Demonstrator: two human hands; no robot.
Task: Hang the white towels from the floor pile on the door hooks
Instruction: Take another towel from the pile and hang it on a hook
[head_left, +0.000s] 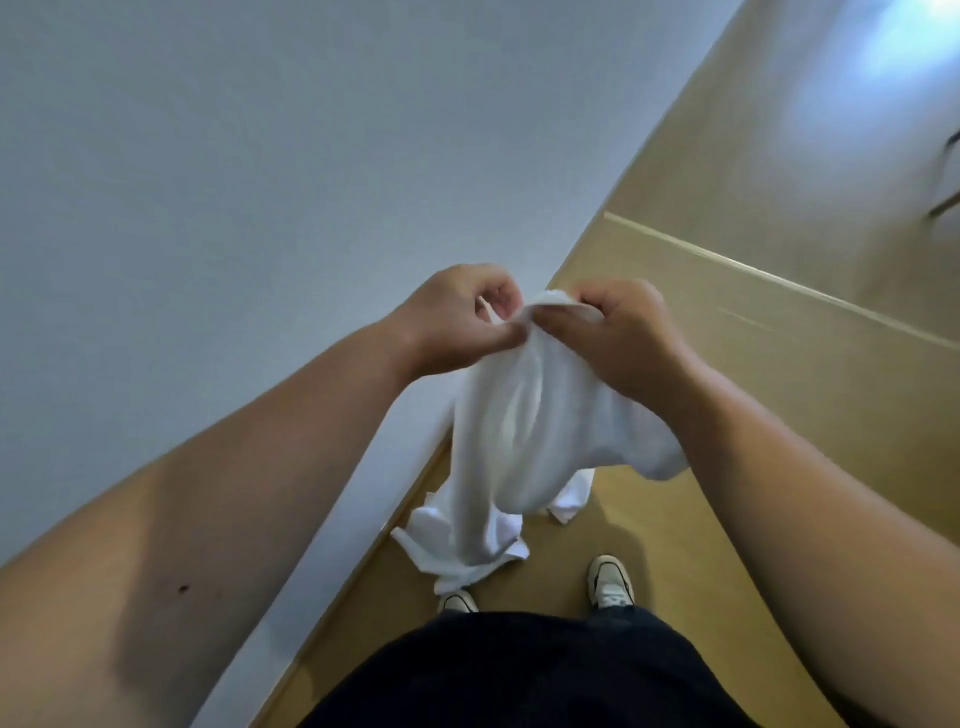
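Both my left hand (460, 317) and right hand (618, 332) pinch the towel (524, 415) top edge, its length hanging straight down; no hook visible

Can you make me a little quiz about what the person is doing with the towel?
1. True or false: only one hand holds the white towel.
2. Where does the rest of the towel pile lie?
A. on a chair
B. on the wooden floor beside the wall
C. on a hook
3. Fill in: the held towel hangs down in front of the person, above the two ____.

Key
1. False: the left hand and the right hand both pinch its top edge, close together.
2. B.
3. Shoes: the right shoe shows whole, the left shoe is partly hidden.
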